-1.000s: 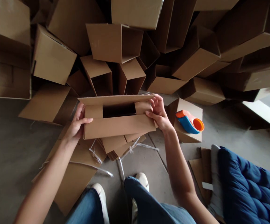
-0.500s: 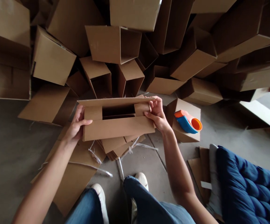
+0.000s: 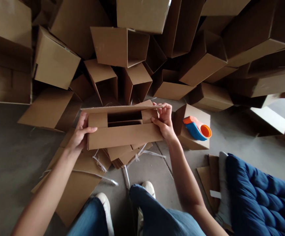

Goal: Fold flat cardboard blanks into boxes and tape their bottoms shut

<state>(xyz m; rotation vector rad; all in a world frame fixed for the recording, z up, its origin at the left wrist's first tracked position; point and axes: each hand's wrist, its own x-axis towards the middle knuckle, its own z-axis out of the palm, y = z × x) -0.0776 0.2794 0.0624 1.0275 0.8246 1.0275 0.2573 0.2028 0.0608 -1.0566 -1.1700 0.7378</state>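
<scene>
At about nine o'clock from the centre of the view, the left hand [image 3: 79, 136] grips the left end of a cardboard box [image 3: 124, 134], thumb laid over the near flap and fingers curled behind the end wall. The box is held in the air above a bundle of flat cardboard blanks [image 3: 122, 155] on the floor [image 3: 9, 157], roughly at the middle of the view; its long axis runs from nine o'clock to three o'clock, and its open side faces up toward the camera. As a judgement, the box looks already opened out into shape, with both short end flaps folded in and the near long flap brought over; the far long flap stands up at twelve o'clock, a dark gap still shows between the flaps, and no tape can be seen on the seam. The right hand [image 3: 164, 121] pinches the right end, fingers closed on the edge of the far flap. At three o'clock, an orange-and-blue tape dispenser [image 3: 197, 129] rests on a small carton [image 3: 194, 141], with a blue cushion [image 3: 263, 196] at five o'clock
</scene>
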